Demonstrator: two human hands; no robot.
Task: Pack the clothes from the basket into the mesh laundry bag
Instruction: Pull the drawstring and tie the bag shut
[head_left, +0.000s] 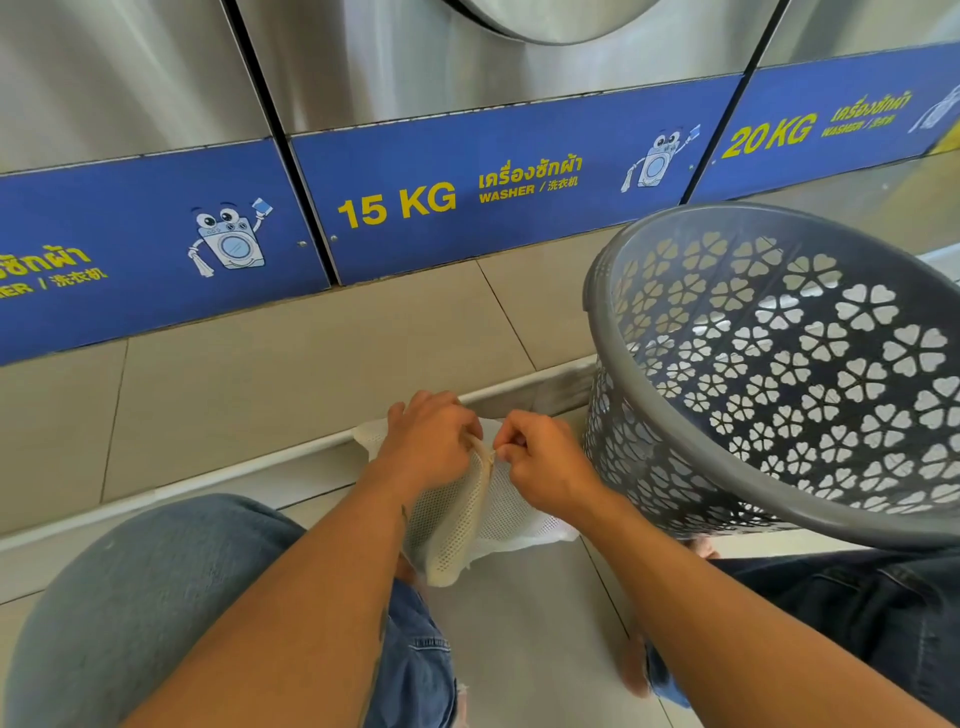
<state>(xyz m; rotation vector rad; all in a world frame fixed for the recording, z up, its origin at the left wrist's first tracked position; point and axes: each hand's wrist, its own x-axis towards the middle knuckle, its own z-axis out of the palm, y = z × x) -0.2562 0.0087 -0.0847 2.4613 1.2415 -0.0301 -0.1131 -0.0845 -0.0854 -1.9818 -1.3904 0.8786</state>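
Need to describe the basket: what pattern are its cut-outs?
Heart-shaped holes grouped like clover flowers, on the grey basket, head view.

Perforated cream cloth mesh laundry bag (457, 519), matt grey plastic basket (779, 488), brushed steel washers (415, 67).

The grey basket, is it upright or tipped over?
Tipped: the grey basket leans with its open mouth toward the camera. No clothes show inside.

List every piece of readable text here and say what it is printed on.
"15 KG": middle blue panel.
"WASHER": same panel, beside Thai and Chinese script.
"20 KG": right blue panel; its small "WASHER" line is blurred.
Left blue panel: text cut off, only "ER" legible.
Basket, mesh bag: none.
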